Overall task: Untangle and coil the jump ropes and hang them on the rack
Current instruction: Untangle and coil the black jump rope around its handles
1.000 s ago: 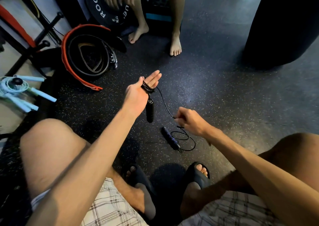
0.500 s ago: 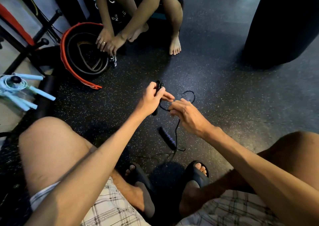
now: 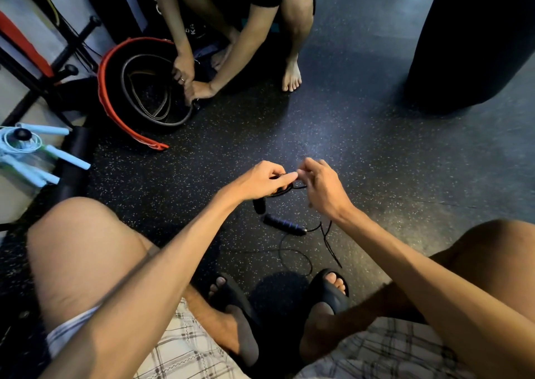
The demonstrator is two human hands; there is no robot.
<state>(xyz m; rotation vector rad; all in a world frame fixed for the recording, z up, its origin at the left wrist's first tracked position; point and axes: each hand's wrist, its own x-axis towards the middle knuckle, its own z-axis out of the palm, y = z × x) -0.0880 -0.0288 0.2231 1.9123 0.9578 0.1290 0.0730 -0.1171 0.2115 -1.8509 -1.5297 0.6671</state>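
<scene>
Head: left hand, right hand pinch thin cord.

- Dim overall with a cool bluish cast; the brightest bit is a soft sheen on the speckled floor mid-frame, plus pale glare top right.
- The punching bag is basically a black blob, zero detail.
- Heavy shadow pools between the sandals.
- Left hand and right hand are a bit smeared at the fingertips; the thin black jump rope nearly vanishes against the floor.
- Fisheye stretch: knees and forearms balloon along the bottom edge.
</scene>
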